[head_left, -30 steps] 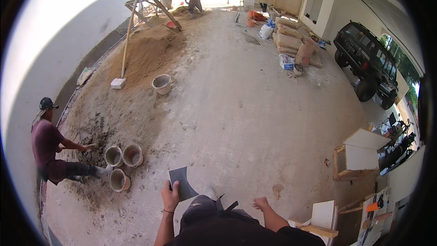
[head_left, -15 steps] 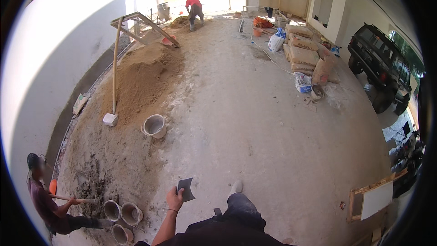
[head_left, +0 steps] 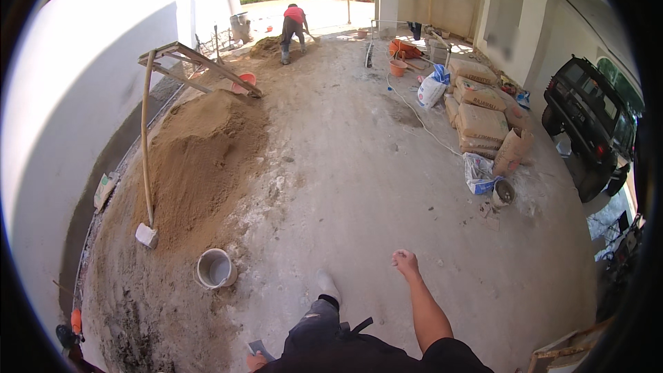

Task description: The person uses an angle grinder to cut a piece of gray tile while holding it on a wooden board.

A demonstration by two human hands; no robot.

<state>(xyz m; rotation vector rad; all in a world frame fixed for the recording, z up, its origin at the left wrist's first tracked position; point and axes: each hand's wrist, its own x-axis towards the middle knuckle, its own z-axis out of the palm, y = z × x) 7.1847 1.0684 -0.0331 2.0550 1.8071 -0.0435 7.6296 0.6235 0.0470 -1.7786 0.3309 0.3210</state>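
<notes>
My left hand (head_left: 256, 361) is low at the bottom edge, closed around a thin dark grey rectangular plate (head_left: 258, 347), much of it cut off by my body. Out in front of me over the concrete floor, my right hand (head_left: 405, 261) has its fingers curled in, and no object shows in it. My feet are mid-stride; one light-coloured boot (head_left: 327, 283) is on the floor between the hands. The nearest thing on the left is a bucket (head_left: 216, 268) with grey inside, by the edge of the sand.
A sand pile (head_left: 207, 138) and a wooden-framed screen (head_left: 200, 65) propped on a pole line the left wall. Stacked cement bags (head_left: 481, 122), a small bucket (head_left: 503, 193) and a dark car (head_left: 590, 117) stand right. A co-worker (head_left: 293, 31) bends far ahead; another is partly visible lower left.
I have walked forward; sand, bucket and bags are nearer. My left hand with the plate has dropped back toward my body. My right hand has come into view.
</notes>
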